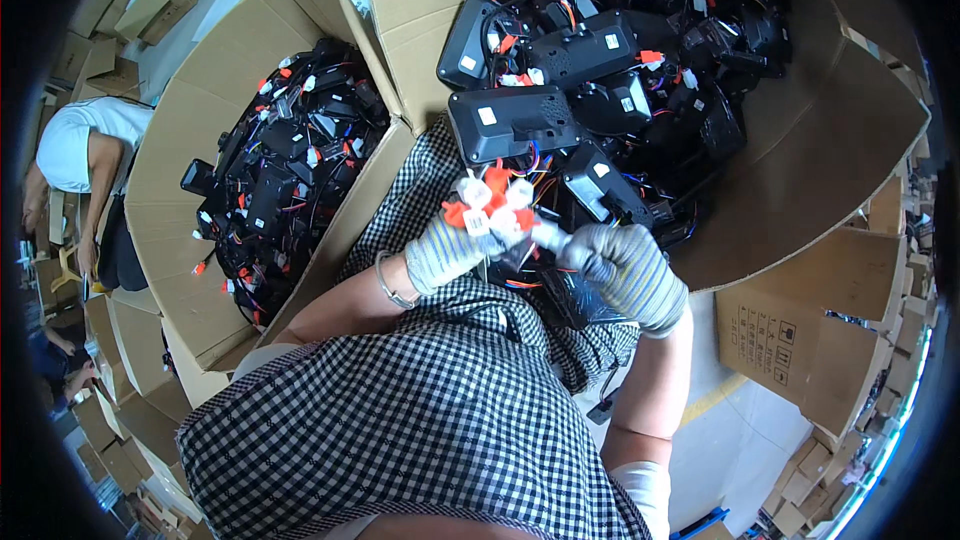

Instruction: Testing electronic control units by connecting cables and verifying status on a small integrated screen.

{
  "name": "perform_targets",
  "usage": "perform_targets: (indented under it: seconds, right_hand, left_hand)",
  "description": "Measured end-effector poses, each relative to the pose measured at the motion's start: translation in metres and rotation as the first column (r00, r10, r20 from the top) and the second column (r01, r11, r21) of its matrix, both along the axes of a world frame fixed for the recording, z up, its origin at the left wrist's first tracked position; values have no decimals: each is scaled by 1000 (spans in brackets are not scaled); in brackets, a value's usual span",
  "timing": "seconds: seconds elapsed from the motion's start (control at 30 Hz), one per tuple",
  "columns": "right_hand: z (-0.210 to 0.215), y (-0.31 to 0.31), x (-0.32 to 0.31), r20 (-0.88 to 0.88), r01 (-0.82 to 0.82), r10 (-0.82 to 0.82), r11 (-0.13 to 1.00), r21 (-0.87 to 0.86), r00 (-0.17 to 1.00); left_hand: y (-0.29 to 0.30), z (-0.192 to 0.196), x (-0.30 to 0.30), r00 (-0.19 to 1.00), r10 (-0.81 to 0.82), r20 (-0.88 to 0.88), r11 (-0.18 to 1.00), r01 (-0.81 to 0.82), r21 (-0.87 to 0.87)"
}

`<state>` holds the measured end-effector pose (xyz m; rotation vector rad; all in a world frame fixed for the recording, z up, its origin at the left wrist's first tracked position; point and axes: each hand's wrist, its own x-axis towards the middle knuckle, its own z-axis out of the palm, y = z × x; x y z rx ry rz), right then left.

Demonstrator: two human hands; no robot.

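Note:
A bunch of white plug connectors [478, 223] with orange-red pieces on them is gathered in my left hand [441, 256], which wears a striped grey glove. Coloured wires [540, 162] run near the bunch. To its right is my right hand [636, 278], gloved the same way, fingers closed and pointing toward the connectors. Whatever lies in its fingertips is too small to make out. Just beyond both hands, black plastic units [513, 120] with wires are heaped in a large cardboard box [810, 155].
Another open cardboard box [190, 110] at left holds a heap of black wired units [285, 165]. A printed carton [800, 325] stands at right on the grey floor [725, 450]. A co-worker in a white shirt [85, 145] bends over at far left.

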<state>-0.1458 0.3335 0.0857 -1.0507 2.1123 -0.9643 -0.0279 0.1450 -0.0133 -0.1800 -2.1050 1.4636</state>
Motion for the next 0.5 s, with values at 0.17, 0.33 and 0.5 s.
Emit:
perform_targets:
  seconds: [0.17, 0.33, 0.5]
  right_hand:
    - [-23, -1, 9, 328, -1, 10, 1000, -30, 945]
    - [-34, -2, 29, 92, 83, -86, 996, 37, 992]
    - [-19, -3, 4, -663, 361, -381, 916, -177, 644]
  left_hand:
    - [-8, -17, 9, 972, -233, 20, 972, 234, -26]
    - [-11, -35, 26, 943, -326, 71, 890, 281, 360]
    - [-8, -9, 16, 985, -162, -51, 976, 152, -155]
